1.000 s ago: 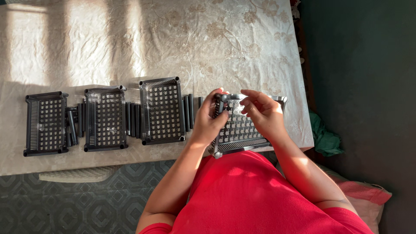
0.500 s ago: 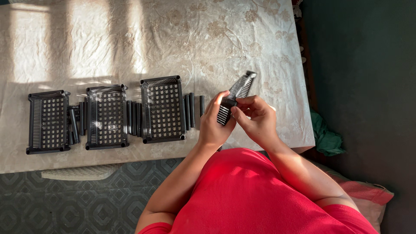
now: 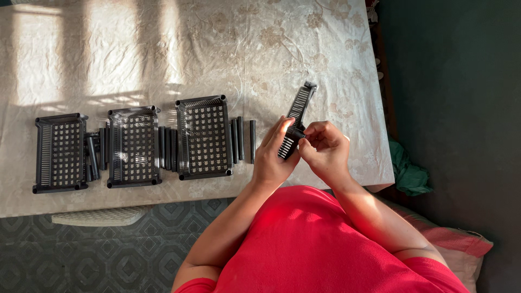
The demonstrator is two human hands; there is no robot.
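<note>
Sunlit tablecloth [image 3: 228, 49], cream with a faded floral print, covers the table in front of me, striped by window shadows. Three dark perforated plastic trays lie flat in a row on it: the left tray [image 3: 59, 153], the middle tray [image 3: 133, 146] and the right tray [image 3: 204, 137]. Short dark rods lie in the gaps between them, and more rods [image 3: 243, 139] rest just beside the right tray. I hold a fourth tray [image 3: 297, 114] raised on edge above the table's near right part. My left hand [image 3: 274, 157] is clamped around its lower end, and my right hand [image 3: 324, 149] pinches the same end, fingers closed, the two hands touching.
</note>
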